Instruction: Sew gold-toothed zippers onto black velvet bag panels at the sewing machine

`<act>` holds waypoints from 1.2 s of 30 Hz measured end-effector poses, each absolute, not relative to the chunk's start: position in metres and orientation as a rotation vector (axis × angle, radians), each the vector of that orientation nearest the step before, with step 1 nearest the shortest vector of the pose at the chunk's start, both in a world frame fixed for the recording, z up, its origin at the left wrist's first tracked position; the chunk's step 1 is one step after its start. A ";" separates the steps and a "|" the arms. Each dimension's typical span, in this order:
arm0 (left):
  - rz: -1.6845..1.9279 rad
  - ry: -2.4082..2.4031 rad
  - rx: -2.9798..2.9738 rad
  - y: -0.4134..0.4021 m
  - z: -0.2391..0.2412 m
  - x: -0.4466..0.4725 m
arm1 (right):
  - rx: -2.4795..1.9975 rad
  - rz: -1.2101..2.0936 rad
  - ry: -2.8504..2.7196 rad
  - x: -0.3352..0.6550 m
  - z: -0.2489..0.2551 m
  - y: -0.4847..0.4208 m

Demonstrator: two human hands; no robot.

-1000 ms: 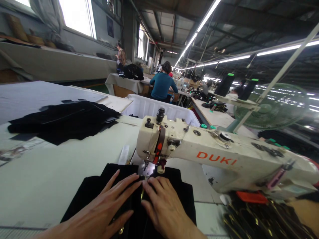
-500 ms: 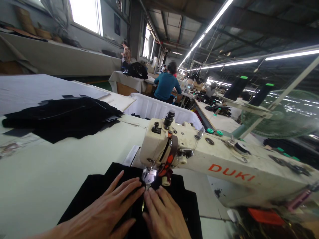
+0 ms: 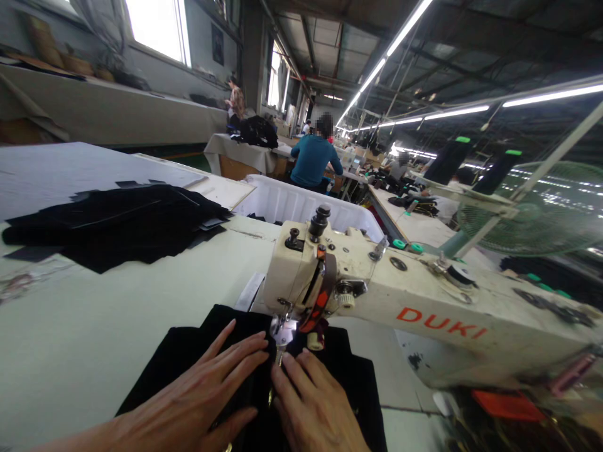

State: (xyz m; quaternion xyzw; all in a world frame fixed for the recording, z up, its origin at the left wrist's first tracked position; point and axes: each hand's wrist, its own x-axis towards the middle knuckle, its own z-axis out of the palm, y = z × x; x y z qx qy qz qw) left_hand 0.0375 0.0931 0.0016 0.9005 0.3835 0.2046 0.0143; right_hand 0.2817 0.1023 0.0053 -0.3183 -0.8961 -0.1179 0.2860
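Note:
Black fabric (image 3: 181, 355) lies under the needle end of a cream sewing machine (image 3: 377, 295) marked DUKI. My left hand (image 3: 207, 383) rests flat on the fabric, fingers stretched out, with the fingertips just left of the lit presser foot (image 3: 284, 333). Close in front of the foot, my right hand (image 3: 313, 395) presses down on the same fabric, its fingers extended and slightly bent. Between the hands a thin gold-coloured strip shows on the fabric; its kind I cannot make out. Part of the fabric is hidden beneath both hands.
A pile of black cut pieces (image 3: 122, 223) lies on the table at left. Behind the machine stands a white plastic bin (image 3: 306, 198). Thread cones (image 3: 447, 160) and a green fan (image 3: 537, 210) are at right. A person in a blue top (image 3: 313, 160) sits farther off.
The view has shifted very slightly. Both hands stay on the fabric in nearly the same pose beside the presser foot.

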 end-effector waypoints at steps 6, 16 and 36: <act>0.744 1.225 2.899 0.097 0.009 0.040 | -0.873 -0.339 -2.360 0.278 0.006 0.101; 0.670 1.179 2.945 0.098 0.008 0.040 | -0.902 -0.402 -2.372 0.274 0.005 0.098; 0.587 1.122 2.996 0.100 0.011 0.041 | -0.875 -0.414 -2.352 0.271 0.007 0.099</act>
